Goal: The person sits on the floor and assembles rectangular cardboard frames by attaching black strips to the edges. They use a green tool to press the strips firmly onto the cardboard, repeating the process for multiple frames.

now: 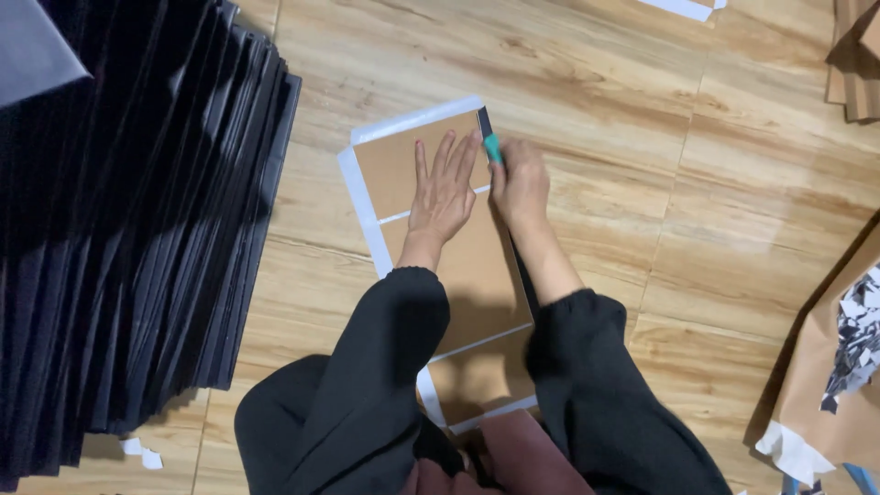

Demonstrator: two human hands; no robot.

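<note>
Head view: the left hand (443, 197) is lying flat, fingers (446, 156) spread open, pressing on a brown cardboard sheet (477, 275) that is resting on the wooden floor (642, 165). The sheet is sitting on white backing (359, 197), whose edge is showing at 9 and 12 o'clock. The right hand (521, 183), just beside the left at 3 o'clock, is closing its fingers around a teal-handled cutter (491, 145), whose dark blade is pointing toward 12 o'clock along the sheet's right edge. Black panels (137, 229) are standing stacked at 9 o'clock. Paper scraps (857, 339) are lying at 4 o'clock.
</note>
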